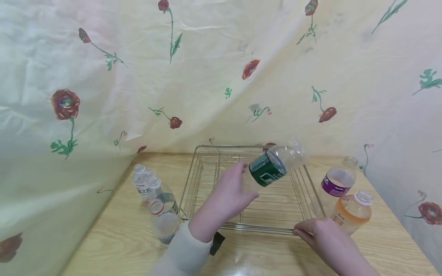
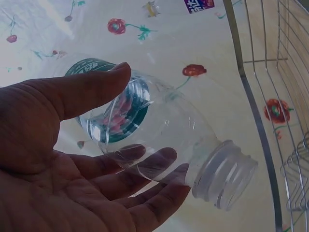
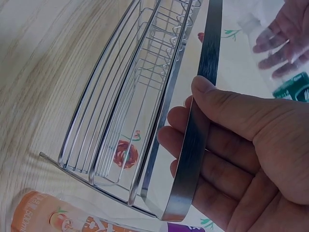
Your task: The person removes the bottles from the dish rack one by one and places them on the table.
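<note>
My left hand (image 1: 229, 193) holds a clear plastic bottle (image 1: 267, 168) with a green label over the wire rack (image 1: 257, 229). In the head view the bottle lies tilted, its far end up to the right. The left wrist view shows the thumb on one side of the bottle (image 2: 164, 111) and the fingers under the other, with the uncapped mouth facing down to the right. My right hand (image 1: 324, 235) grips the rack's front right rim, thumb on one face of the flat metal band (image 3: 188, 154) and fingers behind it.
Several clear bottles (image 1: 166, 226) stand left of the rack on the wooden table (image 1: 114, 237). To the right are a purple-labelled bottle (image 1: 335, 188) and an orange-labelled bottle (image 1: 353, 212), near the right hand. A flower-printed cloth (image 1: 207, 96) hangs behind and at both sides.
</note>
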Demonstrator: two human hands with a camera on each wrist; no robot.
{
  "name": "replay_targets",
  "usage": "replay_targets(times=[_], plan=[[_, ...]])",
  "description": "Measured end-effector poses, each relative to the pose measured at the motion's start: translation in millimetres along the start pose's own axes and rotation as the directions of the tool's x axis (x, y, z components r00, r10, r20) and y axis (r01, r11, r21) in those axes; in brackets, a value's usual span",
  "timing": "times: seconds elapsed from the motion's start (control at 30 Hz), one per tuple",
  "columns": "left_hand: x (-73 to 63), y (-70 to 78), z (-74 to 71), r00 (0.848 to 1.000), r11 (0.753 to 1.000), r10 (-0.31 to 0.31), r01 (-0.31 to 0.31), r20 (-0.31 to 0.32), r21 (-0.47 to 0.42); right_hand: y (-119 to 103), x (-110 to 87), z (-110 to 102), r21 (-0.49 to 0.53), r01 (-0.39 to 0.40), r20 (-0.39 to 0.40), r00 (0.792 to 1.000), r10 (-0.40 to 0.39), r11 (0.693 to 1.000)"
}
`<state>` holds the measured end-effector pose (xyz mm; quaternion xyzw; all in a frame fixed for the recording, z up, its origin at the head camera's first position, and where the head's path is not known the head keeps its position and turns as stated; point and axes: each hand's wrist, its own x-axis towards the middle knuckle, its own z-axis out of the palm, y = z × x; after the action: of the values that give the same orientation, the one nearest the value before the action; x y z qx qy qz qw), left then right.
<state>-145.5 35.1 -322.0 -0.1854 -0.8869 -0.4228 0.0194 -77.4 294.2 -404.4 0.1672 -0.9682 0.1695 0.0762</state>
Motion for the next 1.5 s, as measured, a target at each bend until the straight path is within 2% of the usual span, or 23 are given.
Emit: replay_targets(times=[0.17,0.3,0.47,0.57,0.67,0.8,0.9,1.07,1.2,1.3,1.4,1.5], plan=[[-10.4,-8.2,-6.4,1.0,0.997,0.019,-0.019,0.007,0.07,0.7,1.7,-0.1,0.016,-0.012,0.024,1.0,0.012,1.0],[-14.9,-12.5,-8.7,0.999,0.992,0.023,-0.026,0.027,0.127,-0.1,1.1,-1.0,0.028,-0.035,0.011,0.999,0.035,0.999],[-20.2,-18.5,-9.5,0.999,0.987,0.005,-0.013,0.051,0.161,-3.3,-0.2,-5.4,0.036,-0.032,-0.047,0.998,0.034,0.999],[-24.1,-21.9,-10.4,0.998,0.984,-0.004,-0.009,0.068,0.181,-5.9,0.0,-10.0,0.037,0.009,-0.114,0.993,-0.005,0.999],[-27.9,-24.7,-11.3,0.997,0.98,0.002,-0.018,0.08,0.2,-9.6,0.1,-15.9,0.017,0.071,-0.217,0.974,-0.066,0.997],[-32.2,-26.9,-11.8,0.997,0.973,0.025,-0.042,0.077,0.227,-12.8,0.9,-26.8,-0.047,0.17,-0.34,0.924,-0.176,0.984],[-34.4,-27.8,-11.0,0.996,0.961,0.046,-0.064,0.071,0.269,-16.5,1.8,-36.6,-0.068,0.2,-0.38,0.901,-0.211,0.977],[-36.3,-28.3,-8.7,0.994,0.923,0.08,-0.102,0.074,0.37,-32.1,7.0,-45.7,-0.062,0.24,-0.393,0.886,-0.245,0.969],[-36.9,-25.2,-6.7,0.993,0.894,0.082,-0.111,0.085,0.435,-45.5,15.0,-47.0,-0.104,0.308,-0.4,0.858,-0.324,0.946],[-37.8,-21.0,-4.9,0.992,0.873,0.082,-0.119,0.097,0.473,-52.0,19.8,-48.0,-0.131,0.34,-0.39,0.846,-0.364,0.931],[-39.9,-16.8,-2.7,0.99,0.86,0.096,-0.137,0.107,0.492,-55.3,23.2,-47.7,-0.159,0.361,-0.369,0.842,-0.394,0.919],[-42.8,-12.8,0.2,0.986,0.846,0.106,-0.158,0.13,0.51,-56.6,25.0,-46.1,-0.169,0.369,-0.327,0.854,-0.405,0.914]])
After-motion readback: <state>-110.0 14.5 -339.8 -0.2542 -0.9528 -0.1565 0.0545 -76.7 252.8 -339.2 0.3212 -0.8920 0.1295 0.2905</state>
